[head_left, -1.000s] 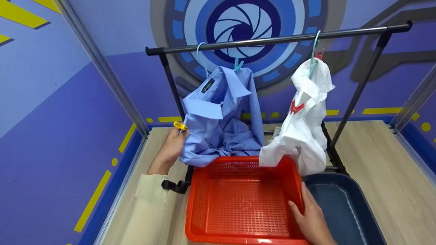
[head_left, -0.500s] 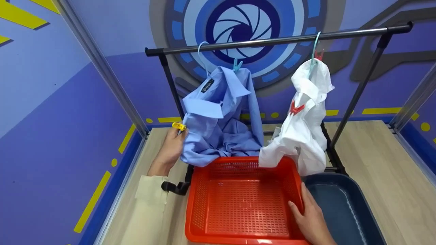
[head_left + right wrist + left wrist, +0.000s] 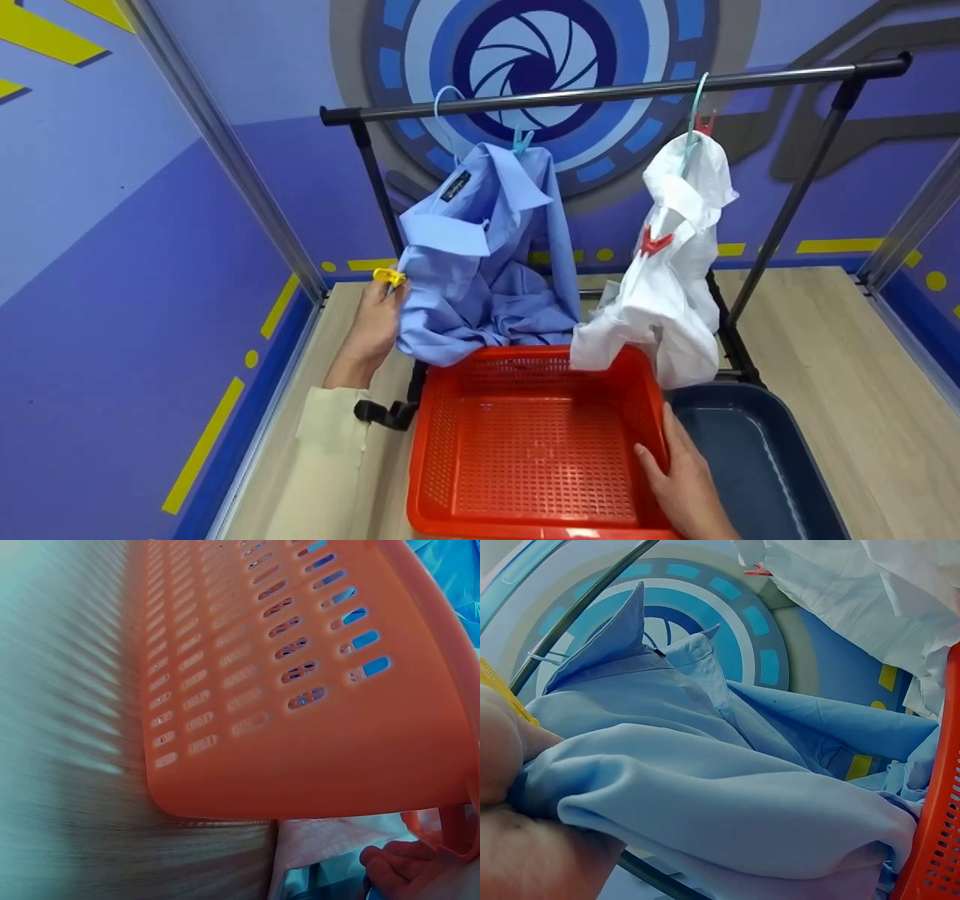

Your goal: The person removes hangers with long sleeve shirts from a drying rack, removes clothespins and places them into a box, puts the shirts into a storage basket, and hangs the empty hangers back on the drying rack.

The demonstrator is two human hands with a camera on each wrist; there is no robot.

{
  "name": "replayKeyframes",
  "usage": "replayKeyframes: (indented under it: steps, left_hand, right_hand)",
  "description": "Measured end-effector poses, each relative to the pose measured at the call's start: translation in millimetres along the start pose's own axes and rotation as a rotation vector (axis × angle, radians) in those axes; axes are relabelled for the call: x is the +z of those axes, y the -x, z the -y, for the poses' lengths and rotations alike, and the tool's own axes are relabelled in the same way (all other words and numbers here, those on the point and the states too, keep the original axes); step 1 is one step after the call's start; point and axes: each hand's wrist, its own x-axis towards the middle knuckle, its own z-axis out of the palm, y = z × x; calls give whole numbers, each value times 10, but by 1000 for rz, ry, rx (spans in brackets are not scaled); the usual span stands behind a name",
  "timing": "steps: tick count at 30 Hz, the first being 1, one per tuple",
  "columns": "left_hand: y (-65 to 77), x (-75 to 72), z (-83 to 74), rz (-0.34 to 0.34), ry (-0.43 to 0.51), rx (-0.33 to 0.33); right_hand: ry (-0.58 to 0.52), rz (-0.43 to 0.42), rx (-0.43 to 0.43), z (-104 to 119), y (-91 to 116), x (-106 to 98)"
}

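Observation:
A light blue collared shirt (image 3: 450,300) hangs askew from a hanger on the rack, with a teal clothespin (image 3: 521,141) at its top. My left hand (image 3: 369,330) grips the shirt's left side; in the left wrist view, cloth runs in between thumb and fingers. A yellow clothespin (image 3: 388,277) sticks out above that thumb; whether it is clipped on or held, I cannot tell. Around the right rim of the red plastic basket (image 3: 544,465) my right hand (image 3: 686,480) curls, thumb inside. The right wrist view shows the basket's slotted outer wall (image 3: 300,757).
A white garment (image 3: 667,292) with red clothespins (image 3: 655,241) hangs at the right of the black rack (image 3: 600,92), its lower end draping over the basket's back corner. A dark blue tray (image 3: 750,457) stands right of the basket. Walls close off the back and both sides.
My left hand has drawn slightly left, and the shirt's left edge and yellow clothespin shifted with it. My right hand and the basket have stayed in place.

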Motion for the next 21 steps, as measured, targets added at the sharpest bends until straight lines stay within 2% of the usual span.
replayKeyframes:
  steps: [6, 10, 13, 21]
  left_hand:
    - [1, 5, -32, -2, 89, 6]
    - [0, 14, -66, -26, 163, 0]
    - [2, 9, -82, -47, 187, -1]
    - [36, -37, -84, -43, 199, 11]
  right_hand:
    - [-10, -2, -1, 0, -1, 3]
    - [-11, 16, 18, 1, -5, -3]
    - [-6, 36, 36, 0, -10, -8]
    - [-15, 44, 47, 3, -5, -8]
